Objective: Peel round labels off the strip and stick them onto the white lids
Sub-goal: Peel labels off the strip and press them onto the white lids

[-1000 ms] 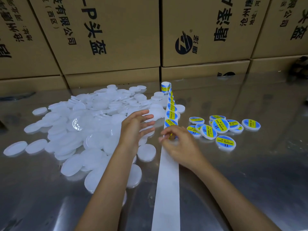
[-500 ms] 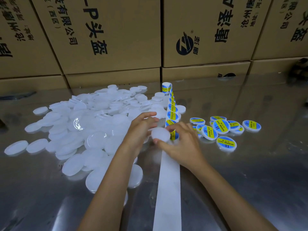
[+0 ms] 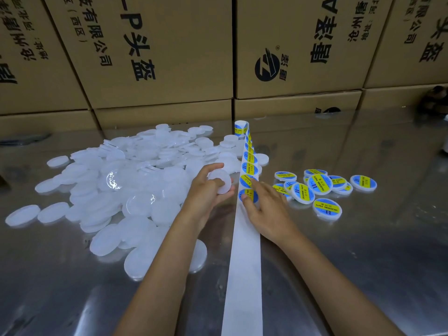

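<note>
My left hand (image 3: pixel 204 196) grips one plain white lid (image 3: pixel 222 182), tilted up just left of the label strip (image 3: pixel 244 263). The strip runs from the bottom edge up the table to a small roll (image 3: pixel 240 128); its near part is bare backing, and blue-and-yellow round labels sit further up. My right hand (image 3: pixel 269 212) lies on the strip, thumb and fingers pinching the nearest round label (image 3: pixel 250 194), index finger reaching over the label beyond it. A heap of plain white lids (image 3: pixel 135 180) spreads to the left.
Several labelled lids (image 3: pixel 320 187) lie in a cluster right of the strip. The shiny metal table (image 3: pixel 363 251) reflects the cardboard boxes (image 3: pixel 157 57) stacked along its far edge. A dark object (image 3: pixel 434 100) sits at the far right.
My left hand took a white lid from the heap and now holds it beside the strip. My right hand stayed at the strip's nearest label, shifting slightly.
</note>
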`<state>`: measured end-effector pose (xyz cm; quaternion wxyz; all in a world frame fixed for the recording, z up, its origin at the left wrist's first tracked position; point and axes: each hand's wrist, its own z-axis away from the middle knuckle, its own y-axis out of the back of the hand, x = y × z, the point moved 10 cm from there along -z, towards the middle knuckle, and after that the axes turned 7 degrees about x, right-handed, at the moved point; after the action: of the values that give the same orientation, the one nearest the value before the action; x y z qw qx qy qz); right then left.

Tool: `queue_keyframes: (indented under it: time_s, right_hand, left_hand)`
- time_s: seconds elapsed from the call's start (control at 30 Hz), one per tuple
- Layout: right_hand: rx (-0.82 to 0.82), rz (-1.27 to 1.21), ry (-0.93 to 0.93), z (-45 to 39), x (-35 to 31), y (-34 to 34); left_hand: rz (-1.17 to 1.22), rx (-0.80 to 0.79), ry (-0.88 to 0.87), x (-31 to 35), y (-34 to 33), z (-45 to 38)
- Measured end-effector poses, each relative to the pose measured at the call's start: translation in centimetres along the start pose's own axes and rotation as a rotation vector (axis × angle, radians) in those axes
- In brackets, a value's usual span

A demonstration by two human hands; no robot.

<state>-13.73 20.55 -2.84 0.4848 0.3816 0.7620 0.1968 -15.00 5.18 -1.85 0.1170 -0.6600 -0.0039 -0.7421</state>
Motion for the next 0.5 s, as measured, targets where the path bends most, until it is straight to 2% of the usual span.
queue_keyframes:
  time_s: [0.27, 0.5]
  right_hand:
    - [-0.015, 0.005, -0.016, -0.1, 0.7, 0.5]
    - [-0.054, -0.055, -0.030, 0.0, 1.0, 1.0]
  left_hand:
    - [0.026, -0.010, 0.015, 0.0, -0.6, 0.2]
    - [-0.082, -0.015, -0.004, -0.8, -1.1, -0.2]
